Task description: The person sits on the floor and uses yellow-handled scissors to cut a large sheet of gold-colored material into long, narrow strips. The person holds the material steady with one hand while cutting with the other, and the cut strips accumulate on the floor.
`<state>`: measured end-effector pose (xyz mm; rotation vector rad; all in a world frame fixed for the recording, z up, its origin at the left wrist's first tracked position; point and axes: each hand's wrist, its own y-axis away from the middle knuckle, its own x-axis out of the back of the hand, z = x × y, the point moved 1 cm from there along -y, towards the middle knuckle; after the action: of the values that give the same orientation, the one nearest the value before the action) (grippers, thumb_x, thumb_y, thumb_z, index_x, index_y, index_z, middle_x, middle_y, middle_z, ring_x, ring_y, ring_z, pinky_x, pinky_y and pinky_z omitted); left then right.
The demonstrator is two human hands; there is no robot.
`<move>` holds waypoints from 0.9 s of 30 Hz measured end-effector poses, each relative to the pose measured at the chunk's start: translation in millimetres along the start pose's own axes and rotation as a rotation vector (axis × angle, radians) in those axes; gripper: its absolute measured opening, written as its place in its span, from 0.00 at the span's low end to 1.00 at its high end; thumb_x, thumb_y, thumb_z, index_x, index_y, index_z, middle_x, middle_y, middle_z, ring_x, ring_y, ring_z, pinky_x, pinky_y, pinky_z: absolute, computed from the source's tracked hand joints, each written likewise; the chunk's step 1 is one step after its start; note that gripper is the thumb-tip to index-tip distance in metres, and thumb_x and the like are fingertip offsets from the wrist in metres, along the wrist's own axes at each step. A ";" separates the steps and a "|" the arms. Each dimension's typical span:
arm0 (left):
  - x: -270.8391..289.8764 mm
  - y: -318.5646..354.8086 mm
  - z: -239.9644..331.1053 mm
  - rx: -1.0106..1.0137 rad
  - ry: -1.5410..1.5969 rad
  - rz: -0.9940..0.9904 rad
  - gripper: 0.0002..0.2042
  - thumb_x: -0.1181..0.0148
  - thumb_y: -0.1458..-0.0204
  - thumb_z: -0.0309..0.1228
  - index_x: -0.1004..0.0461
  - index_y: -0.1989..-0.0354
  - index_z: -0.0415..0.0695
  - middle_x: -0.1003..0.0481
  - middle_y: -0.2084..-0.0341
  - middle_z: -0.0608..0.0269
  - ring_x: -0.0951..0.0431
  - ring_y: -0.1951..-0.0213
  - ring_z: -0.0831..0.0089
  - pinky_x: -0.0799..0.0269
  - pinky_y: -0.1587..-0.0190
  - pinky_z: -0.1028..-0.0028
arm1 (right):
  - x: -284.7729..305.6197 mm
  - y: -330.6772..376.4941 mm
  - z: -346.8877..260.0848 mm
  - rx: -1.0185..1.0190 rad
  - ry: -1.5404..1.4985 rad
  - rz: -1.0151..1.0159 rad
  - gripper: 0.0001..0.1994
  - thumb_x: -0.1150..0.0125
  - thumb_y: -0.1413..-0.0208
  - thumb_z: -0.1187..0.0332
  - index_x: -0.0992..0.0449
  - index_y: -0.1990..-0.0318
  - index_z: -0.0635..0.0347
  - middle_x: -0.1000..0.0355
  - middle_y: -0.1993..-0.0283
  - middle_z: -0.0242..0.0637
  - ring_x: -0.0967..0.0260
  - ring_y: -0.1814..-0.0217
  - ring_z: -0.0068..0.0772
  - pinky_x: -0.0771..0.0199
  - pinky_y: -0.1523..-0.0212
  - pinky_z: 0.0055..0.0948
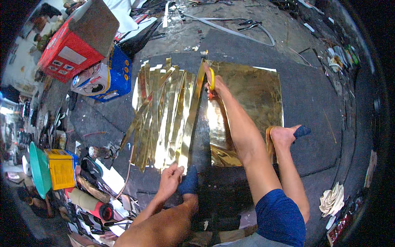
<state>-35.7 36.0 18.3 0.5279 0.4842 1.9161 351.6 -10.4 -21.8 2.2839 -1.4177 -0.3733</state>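
My right hand [217, 85] is closed around a tool with a curved yellow handle [212, 78]; its working end is too small to make out. It rests at the far left corner of a shiny gold sheet [251, 94] lying on the dark mat. My left hand [170, 179] pinches the near end of a long gold strip [192, 117], which slants up toward my right hand. Left of that strip lies a loose row of cut gold strips [158, 111], some crossing over others. My left foot in a blue sock [189, 180] sits beside my left hand.
A red box [76, 45] and a blue-and-white box [117, 76] stand at the far left. Nearer are a yellow box [61, 168], a teal basin [38, 169] and a roll [88, 203]. My right foot [284, 136] is by the sheet's right edge. Crumpled cloth [331, 199] lies right.
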 end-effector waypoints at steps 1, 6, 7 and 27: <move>1.4 -2.2 -1.3 0.035 -0.032 -0.006 0.14 0.47 0.41 0.34 0.31 0.79 0.43 0.36 0.86 0.72 0.37 0.80 0.83 0.42 0.78 0.77 | 5.3 1.3 0.4 -0.005 -0.033 -0.009 0.35 0.58 0.51 0.27 0.39 0.84 0.52 0.41 0.89 0.33 0.41 0.90 0.29 0.40 0.89 0.29; 20.5 -9.3 -16.1 -0.205 -0.694 0.390 0.12 0.39 0.53 0.34 0.26 0.66 0.37 0.28 0.78 0.55 0.26 0.70 0.61 0.31 0.65 0.64 | 12.5 8.3 8.4 -0.009 -0.193 -0.094 0.31 0.58 0.46 0.31 0.42 0.84 0.48 0.46 0.91 0.29 0.46 0.93 0.28 0.46 0.92 0.28; 16.0 -6.3 -1.1 -0.386 -0.927 0.594 0.14 0.39 0.55 0.33 0.27 0.63 0.37 0.27 0.75 0.51 0.26 0.68 0.58 0.31 0.64 0.62 | 13.0 12.8 12.9 -0.012 -0.230 -0.112 0.30 0.58 0.45 0.32 0.42 0.84 0.47 0.47 0.91 0.29 0.47 0.93 0.28 0.47 0.93 0.28; -101.5 -157.4 -63.4 -0.207 -0.372 0.118 0.12 0.46 0.57 0.36 0.21 0.75 0.42 0.23 0.72 0.44 0.23 0.64 0.44 0.28 0.58 0.52 | 42.6 337.8 196.3 -0.054 -0.399 -0.166 0.34 0.67 0.46 0.27 0.37 0.77 0.52 0.41 0.89 0.33 0.44 0.92 0.29 0.38 0.91 0.29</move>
<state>82.4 -4.4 -135.1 0.7687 0.0145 1.8950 20.2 -221.5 -29.2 2.3787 -1.3735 -0.9522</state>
